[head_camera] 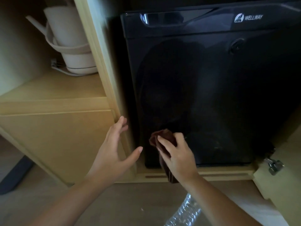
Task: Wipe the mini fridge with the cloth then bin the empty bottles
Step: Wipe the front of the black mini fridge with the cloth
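The right hand (177, 154) grips a crumpled dark-brown cloth (162, 139) pressed low against the glossy black mini fridge door (203, 88). The left hand (114, 149) is open, fingers spread beside the pale wooden cabinet frame (105, 62).

fridge (211, 95) right side cropped, bottle (184, 212) blurred

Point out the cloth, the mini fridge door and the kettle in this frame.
cloth (162, 137): head view, on the bunched brown part above the right hand's fingers.
mini fridge door (211, 88): head view, on the middle of the black door panel.
kettle (68, 28): head view, on its pale body, in the left shelf compartment.
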